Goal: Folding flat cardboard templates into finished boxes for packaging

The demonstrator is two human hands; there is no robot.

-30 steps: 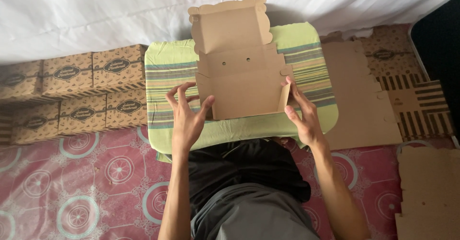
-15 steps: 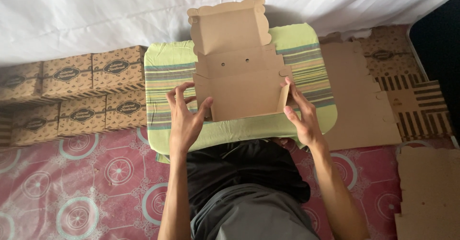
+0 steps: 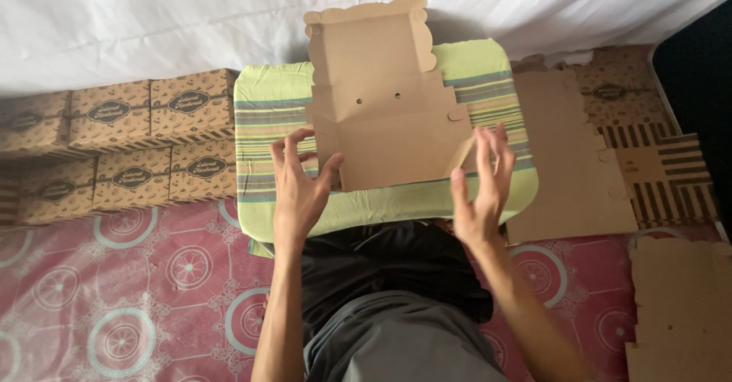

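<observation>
We press our left hand against the 9 o'clock edge of the half-folded cardboard box, thumb on its front panel and fingers spread, which seems to steady it, while our right hand hovers unclenched at 3 o'clock, fingertips just beside the raised side flap and grasping nothing. The box lies on a green striped cushion, a soft work surface above our lap, with finished printed boxes stacked at 9 o'clock and flat cardboard blanks at 3 o'clock, both within reach.
</observation>
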